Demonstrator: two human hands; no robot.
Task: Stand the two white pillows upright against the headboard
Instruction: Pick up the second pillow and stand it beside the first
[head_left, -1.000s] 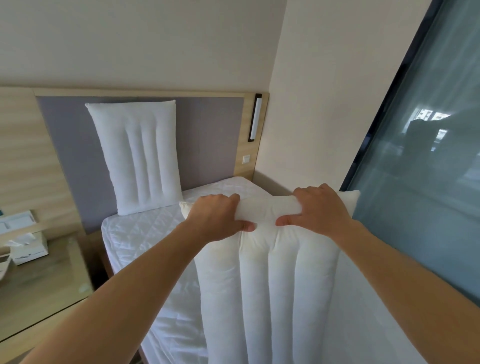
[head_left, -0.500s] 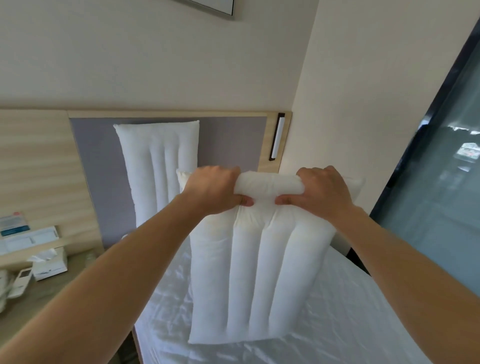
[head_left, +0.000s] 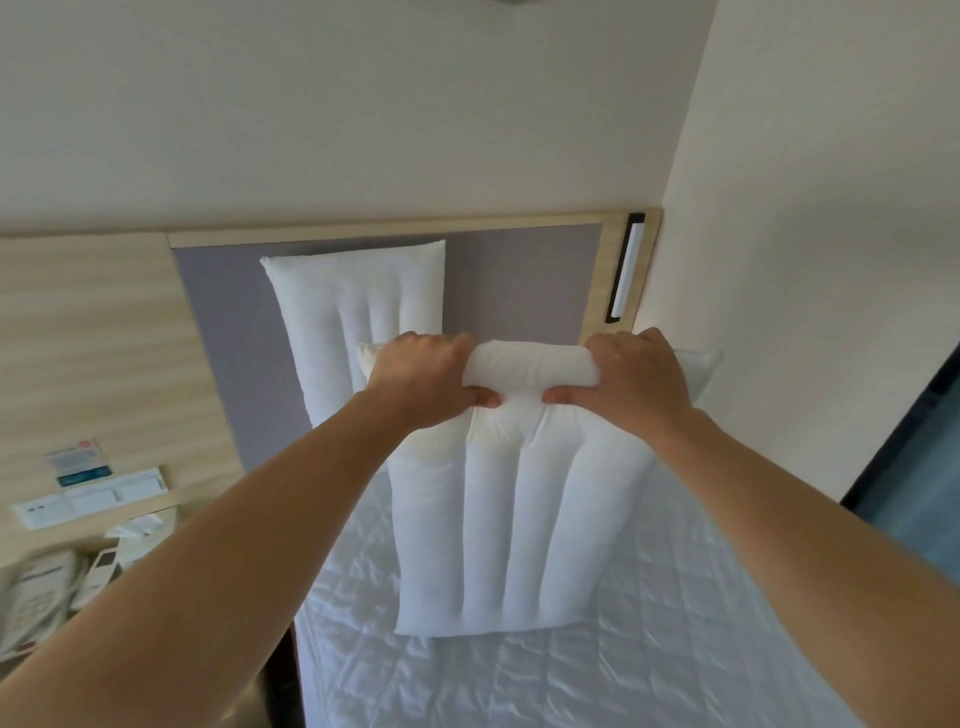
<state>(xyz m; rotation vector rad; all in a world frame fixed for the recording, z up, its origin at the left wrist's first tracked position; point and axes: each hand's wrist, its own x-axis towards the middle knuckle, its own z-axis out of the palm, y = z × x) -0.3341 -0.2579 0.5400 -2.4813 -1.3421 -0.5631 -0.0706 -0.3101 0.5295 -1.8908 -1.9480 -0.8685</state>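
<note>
One white channelled pillow (head_left: 358, 306) stands upright against the grey padded headboard (head_left: 519, 280), on its left side. A second white pillow (head_left: 509, 530) hangs vertically in front of it, over the quilted white mattress (head_left: 597, 670). My left hand (head_left: 421, 379) and my right hand (head_left: 634, 384) both grip this pillow's top edge, close together. Its lower edge is close to the mattress; I cannot tell if it touches. The held pillow hides the lower right part of the standing one.
A bedside shelf at the left carries a telephone (head_left: 36, 597), a remote (head_left: 101, 569), a tissue box (head_left: 140, 530) and leaflets (head_left: 78, 462). A reading lamp (head_left: 623, 275) is fixed to the headboard's right wooden edge. A wall and dark window frame (head_left: 904, 426) close the right side.
Both hands have carried the second pillow up and forward over the bed toward the headboard. The headboard and standing pillow now appear nearer.
</note>
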